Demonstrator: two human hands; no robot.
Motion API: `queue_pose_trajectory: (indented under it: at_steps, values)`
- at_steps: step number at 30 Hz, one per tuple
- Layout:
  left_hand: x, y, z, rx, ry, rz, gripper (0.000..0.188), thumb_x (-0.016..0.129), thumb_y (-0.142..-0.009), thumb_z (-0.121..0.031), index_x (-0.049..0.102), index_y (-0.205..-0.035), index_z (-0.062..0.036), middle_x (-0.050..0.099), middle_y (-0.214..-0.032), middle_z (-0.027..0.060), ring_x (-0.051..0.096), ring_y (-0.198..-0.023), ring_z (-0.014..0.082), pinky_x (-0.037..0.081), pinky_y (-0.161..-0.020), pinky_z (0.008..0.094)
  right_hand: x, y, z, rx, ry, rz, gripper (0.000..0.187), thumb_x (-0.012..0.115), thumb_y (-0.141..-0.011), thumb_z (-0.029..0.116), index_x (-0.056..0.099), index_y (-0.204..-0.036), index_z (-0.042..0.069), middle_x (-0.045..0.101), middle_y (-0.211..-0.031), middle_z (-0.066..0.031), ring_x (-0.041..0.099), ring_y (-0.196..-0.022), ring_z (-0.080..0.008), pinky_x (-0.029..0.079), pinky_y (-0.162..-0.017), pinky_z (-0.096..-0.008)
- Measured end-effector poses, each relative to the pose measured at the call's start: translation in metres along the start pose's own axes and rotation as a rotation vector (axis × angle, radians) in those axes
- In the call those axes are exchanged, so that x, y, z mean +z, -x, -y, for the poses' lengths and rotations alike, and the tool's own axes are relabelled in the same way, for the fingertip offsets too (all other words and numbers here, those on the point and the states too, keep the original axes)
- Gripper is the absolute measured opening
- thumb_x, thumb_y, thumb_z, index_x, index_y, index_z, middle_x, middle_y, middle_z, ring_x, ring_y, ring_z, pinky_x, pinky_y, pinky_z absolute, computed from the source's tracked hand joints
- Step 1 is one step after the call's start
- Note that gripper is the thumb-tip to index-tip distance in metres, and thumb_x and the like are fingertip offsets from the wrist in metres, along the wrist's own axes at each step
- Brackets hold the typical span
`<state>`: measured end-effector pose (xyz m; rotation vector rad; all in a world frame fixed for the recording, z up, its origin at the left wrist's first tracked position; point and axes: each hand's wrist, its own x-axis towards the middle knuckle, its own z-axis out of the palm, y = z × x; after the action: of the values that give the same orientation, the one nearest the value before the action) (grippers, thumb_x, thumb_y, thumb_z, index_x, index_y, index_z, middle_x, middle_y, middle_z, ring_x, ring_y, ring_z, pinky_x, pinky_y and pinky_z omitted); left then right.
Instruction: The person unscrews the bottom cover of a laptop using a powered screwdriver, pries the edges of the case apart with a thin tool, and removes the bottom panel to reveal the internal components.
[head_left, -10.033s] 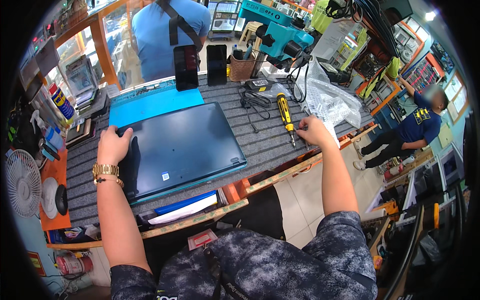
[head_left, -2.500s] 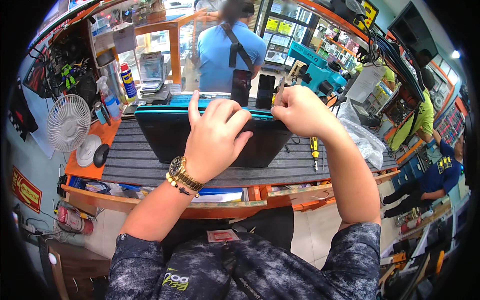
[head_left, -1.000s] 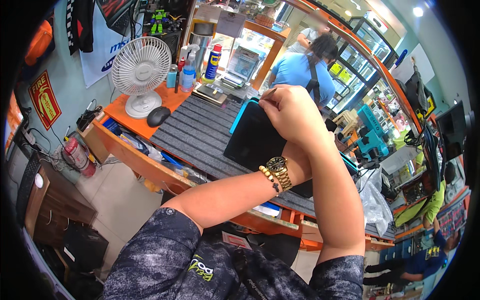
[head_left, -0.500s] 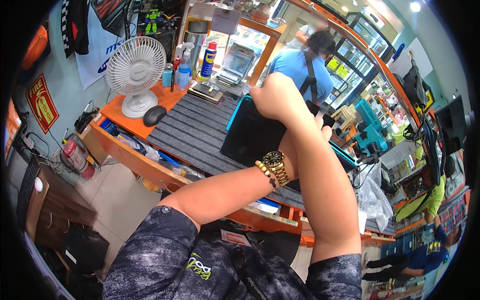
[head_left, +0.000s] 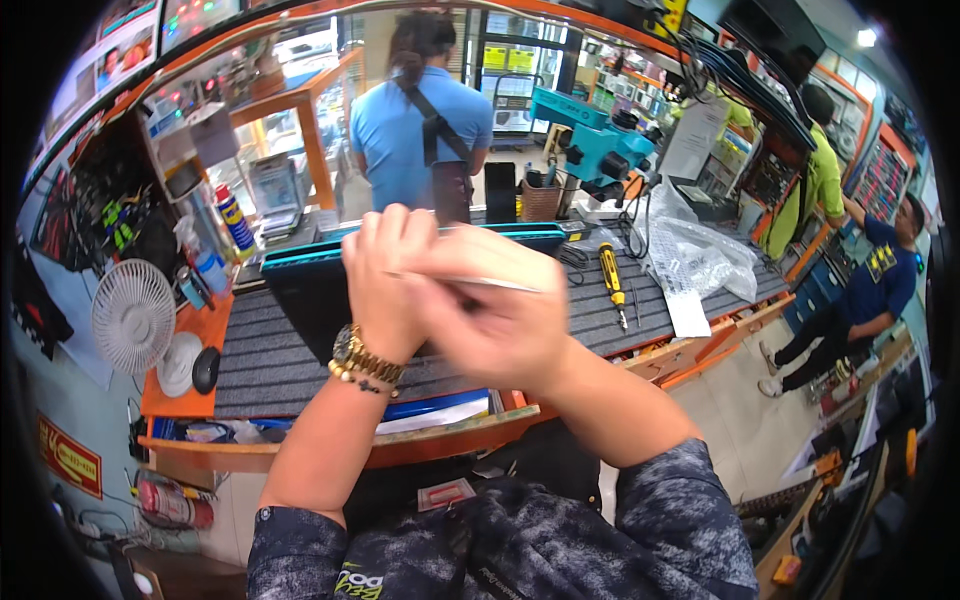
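Note:
A flat black panel [head_left: 300,300] with teal edges stands tilted on the grey ribbed mat, in front of me. Its kind is unclear, though it resembles a laptop or tablet. Over its upper edge my left hand [head_left: 385,275] is closed, fingers bent round it, with a gold watch and beads on the wrist. Close against that hand, my right hand [head_left: 500,300] is closed and smeared by motion. A thin metal strip-like tool [head_left: 510,284] shows between its fingers. The right hand hides part of the panel.
A yellow screwdriver [head_left: 612,280] lies on the mat [head_left: 450,378] at right, before clear plastic wrap [head_left: 700,250]. A teal microscope stand [head_left: 600,145] rises behind. At left are a white fan [head_left: 133,315], black mouse [head_left: 206,370] and spray can [head_left: 233,215]. An open drawer [head_left: 440,440] juts below.
My view has swung to the right and the arms no longer cross. The right hand now shows a thin metal tool, and the panel's teal edge shows more fully.

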<state>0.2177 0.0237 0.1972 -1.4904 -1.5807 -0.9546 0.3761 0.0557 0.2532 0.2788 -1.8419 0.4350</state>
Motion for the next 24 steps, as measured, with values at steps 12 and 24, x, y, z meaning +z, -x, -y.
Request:
queue_pose_trajectory:
  at_steps: [12, 24]
  values:
    - [0.020, -0.011, -0.016, -0.051, -0.068, 0.044, 0.046, 0.089, -0.098, -0.044, 0.061, -0.090, -0.0089, 0.057, -0.091, 0.0071, 0.057, -0.090, 0.0319, 0.042, -0.083, 0.0452, -0.086, 0.192, -0.131, 0.743, -0.370, -0.598, 0.016, 0.074, -0.114, 0.009, 0.081, -0.119, -0.004, 0.081, -0.099, -0.0079, 0.078, -0.089, -0.0132, 0.064, -0.079, -0.0285]
    - [0.037, -0.015, -0.012, -0.079, -0.114, 0.094, 0.050, 0.087, -0.100, -0.048, 0.058, -0.088, -0.0089, 0.055, -0.090, 0.0068, 0.055, -0.088, 0.0319, 0.040, -0.081, 0.0463, -0.080, 0.188, -0.144, 0.657, -0.280, -0.492, 0.012, 0.077, -0.109, 0.003, 0.085, -0.112, -0.005, 0.081, -0.102, -0.0091, 0.075, -0.088, -0.0121, 0.059, -0.077, -0.0264]
